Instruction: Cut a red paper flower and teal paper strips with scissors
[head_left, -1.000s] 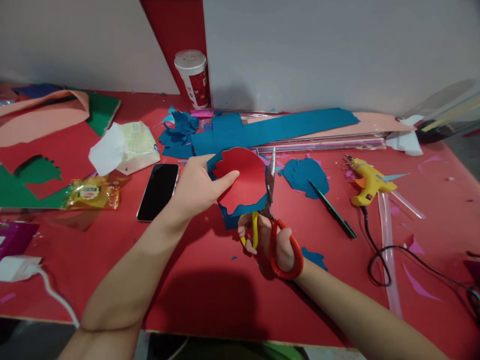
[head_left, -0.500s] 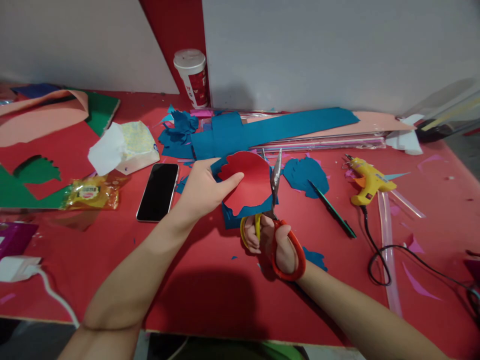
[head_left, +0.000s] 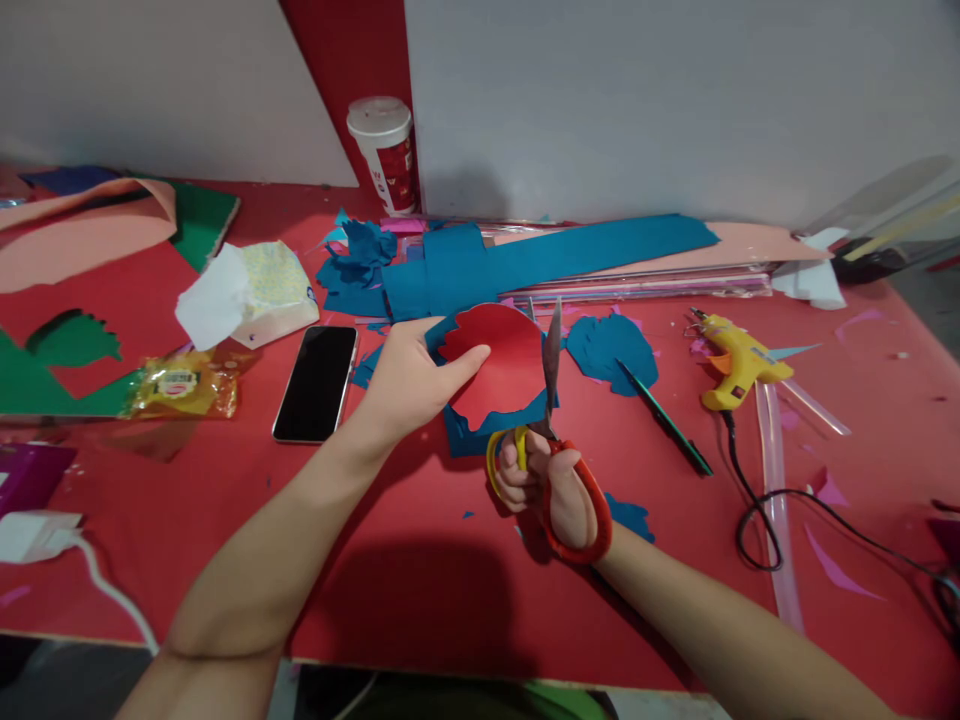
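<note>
My left hand (head_left: pixel 420 375) pinches a red paper cutout (head_left: pixel 506 365) with a partly scalloped edge, thumb on top. Blue paper (head_left: pixel 469 440) lies against the underside of the red piece and sticks out below it. My right hand (head_left: pixel 555 485) grips a pair of scissors (head_left: pixel 553 370) by its red and yellow handles. Its blades are parted around the right edge of the papers, one blade in front and the other mostly hidden behind. To the right, a scalloped blue paper cutout (head_left: pixel 609 352) rests on the table with a green pen (head_left: pixel 667 420) partly over it.
A yellow glue gun (head_left: pixel 746 365) with a black cord lies at the right. On the left are a phone (head_left: pixel 315 385), a tissue pack (head_left: pixel 274 295) and a yellow wrapper (head_left: pixel 184 385). Blue paper strips (head_left: pixel 600 255) and a lidded cup (head_left: pixel 382 155) stand along the back wall.
The scissor handles have drawn slightly closer together and the blades have narrowed a little at the paper's right edge. My left hand and the papers have barely shifted.
</note>
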